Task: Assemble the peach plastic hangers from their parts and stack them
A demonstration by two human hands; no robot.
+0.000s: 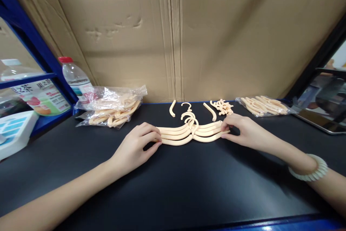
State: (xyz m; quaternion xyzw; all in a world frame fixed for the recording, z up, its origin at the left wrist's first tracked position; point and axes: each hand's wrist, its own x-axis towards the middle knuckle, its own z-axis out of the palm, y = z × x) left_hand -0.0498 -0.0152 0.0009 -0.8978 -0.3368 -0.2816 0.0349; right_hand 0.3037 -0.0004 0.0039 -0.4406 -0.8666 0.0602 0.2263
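The person's left forearm (72, 192) slants in from the lower left of the frame, over a black tabletop (173, 191); a pale beaded bracelet (310, 169) circles the right wrist at the lower right. Mid-frame lie cream plastic hangers (186, 141), nested one behind another, their hooks (197, 124) overlapping at the centre. The left hand (139, 143) pinches their left ends between thumb and fingers; the right hand (243, 132) is closed likewise on the right ends. I'd judge the step in hand to be squaring the stack up. The next move seems to call for even pressure at both ends, so the arms don't slip out of line. Just behind sit two loose hanger arms, one left (172, 109), one right (210, 112), a lone hook (190, 109) between them, and a heap of small hooks (223, 107). Clear bags of hanger parts (119, 112) lie left of centre; another bag (265, 106) rests towards the right.
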